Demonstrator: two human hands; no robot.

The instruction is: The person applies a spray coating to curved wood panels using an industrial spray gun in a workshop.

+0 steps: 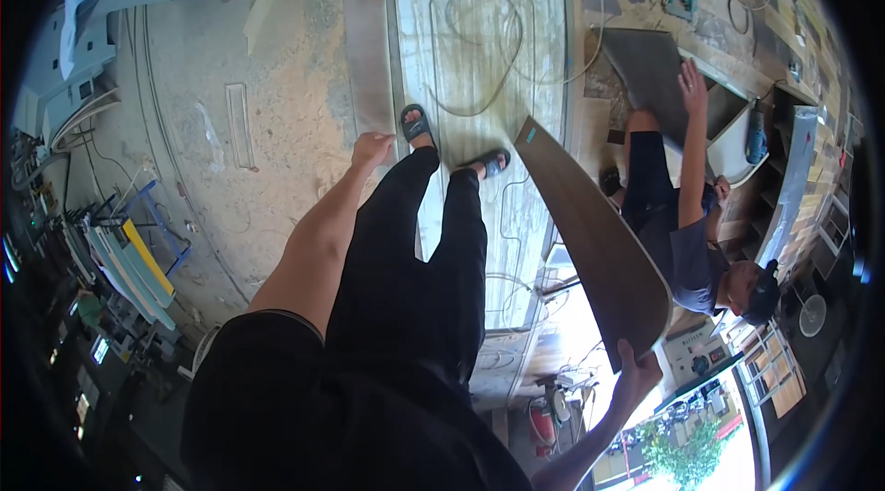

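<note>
My right hand (pixel 636 376) grips the near end of a long dark brown board (pixel 599 247). The board has a rounded corner, a pale edge and a small blue label at its far end; it slants up and away to the left. Off the floor on the left, my left hand (pixel 372 150) hangs in front of my leg with its fingers curled in. Nothing shows in it, and part of the fingers is turned away. Below it lies a flat brown plank (pixel 369 58). My sandalled feet stand on a pale, stained panel (pixel 479 48).
On the right a co-worker (pixel 696 251) crouches, one hand on a dark panel (pixel 645 67) of a cabinet-like piece. A teal power drill (pixel 679 2) and a blue power tool (pixel 757 133) lie nearby. Cables (pixel 147 104) cross the floor. Leaning boards (pixel 120 270) line the left side.
</note>
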